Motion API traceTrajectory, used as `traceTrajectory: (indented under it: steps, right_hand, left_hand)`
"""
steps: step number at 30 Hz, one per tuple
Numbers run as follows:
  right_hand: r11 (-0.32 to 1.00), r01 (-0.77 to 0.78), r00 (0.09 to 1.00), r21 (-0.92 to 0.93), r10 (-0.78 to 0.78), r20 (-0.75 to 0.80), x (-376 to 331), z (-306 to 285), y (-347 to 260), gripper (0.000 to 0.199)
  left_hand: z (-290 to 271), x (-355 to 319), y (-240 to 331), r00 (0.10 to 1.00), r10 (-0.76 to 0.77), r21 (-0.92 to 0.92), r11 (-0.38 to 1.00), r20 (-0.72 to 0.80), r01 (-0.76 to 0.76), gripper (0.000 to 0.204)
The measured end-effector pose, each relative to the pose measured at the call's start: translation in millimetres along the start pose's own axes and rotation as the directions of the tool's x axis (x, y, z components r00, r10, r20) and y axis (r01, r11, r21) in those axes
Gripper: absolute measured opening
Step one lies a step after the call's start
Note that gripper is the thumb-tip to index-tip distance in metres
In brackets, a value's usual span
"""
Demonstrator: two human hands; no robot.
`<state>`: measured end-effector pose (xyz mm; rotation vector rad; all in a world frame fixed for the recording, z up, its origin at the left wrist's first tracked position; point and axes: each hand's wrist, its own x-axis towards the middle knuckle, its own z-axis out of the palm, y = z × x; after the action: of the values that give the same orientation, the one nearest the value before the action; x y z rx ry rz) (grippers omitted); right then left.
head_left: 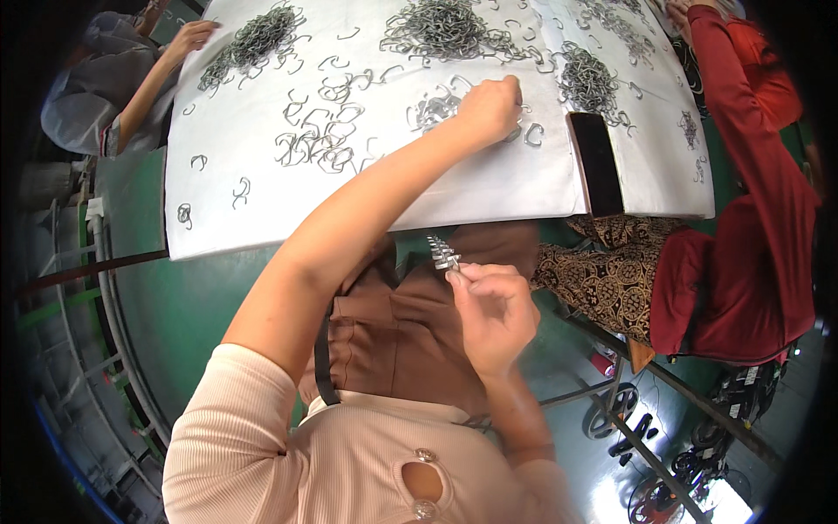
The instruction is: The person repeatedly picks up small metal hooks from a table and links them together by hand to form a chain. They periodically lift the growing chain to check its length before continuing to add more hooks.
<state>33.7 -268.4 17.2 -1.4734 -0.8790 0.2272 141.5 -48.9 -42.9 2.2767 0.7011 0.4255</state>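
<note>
Over the white-covered table (pixel 541 196), my left hand (pixel 491 109) is closed, its fingertips turned away; whether a piece is in them is hidden. It lies beside a small cluster of shiny metal clips (pixel 434 109), partly covering it. One loose C-shaped clip (pixel 534 134) is just right of this hand. Near my lap, my right hand (pixel 496 314) pinches the lower end of a stack of metal clips (pixel 443 252) between thumb and fingers. The stack points up and slightly left, apart from the table edge.
Large heaps of curved metal clips lie at the far left (pixel 262 39), far middle (pixel 441 28) and right (pixel 587 79). Looser clips (pixel 319 140) spread left of my arm. A dark phone (pixel 595 166) rests at the near right edge. Other people (pixel 742 262) sit right and left.
</note>
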Motion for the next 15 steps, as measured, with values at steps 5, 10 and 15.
traceTrajectory:
  steps: [5, 10, 15]
  right_hand:
    - [1.0, 0.022, 0.999, -0.009, -0.022, 0.039, 2, 4, -2, 0.022]
    - [1.0, 0.016, 0.998, 0.017, -0.017, 0.06, 2, 8, -6, 0.021]
    - [0.998, 0.045, 0.996, -0.047, -0.041, 0.082, 2, 17, -8, 0.021]
  left_hand:
    - [-61, -78, -11, 0.999, -0.032, -0.423, 0.905, 0.018, 0.037, 0.026]
    - [-115, -170, 31, 0.971, -0.238, -0.546, 0.811, 0.022, 0.211, 0.019]
    - [-118, -218, 33, 0.982, -0.177, -0.705, 0.704, -0.061, 0.083, 0.014]
